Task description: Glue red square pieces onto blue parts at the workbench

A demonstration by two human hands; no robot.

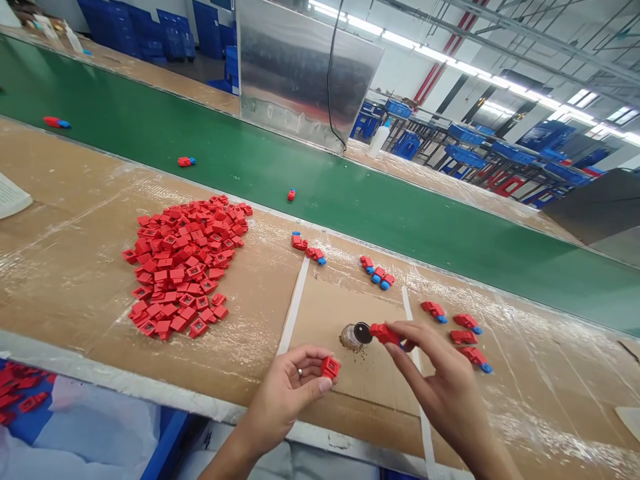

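Note:
Between the thumb and fingers of my left hand is a small red plastic block with a square recess facing up. My right hand pinches a red piece, with a bit of blue showing under the fingers. The red piece's tip is close to a round black disc; whether they touch I cannot tell. Beside the disc a small clear jar stands on a cardboard sheet, with dark specks around it. The two held pieces are apart.
A large pile of red blocks lies at left. Red-and-blue pieces sit behind the jar, and more red-and-blue pieces lie at right. Beyond runs a green conveyor belt carrying a few pieces. A blue bin is below the table edge.

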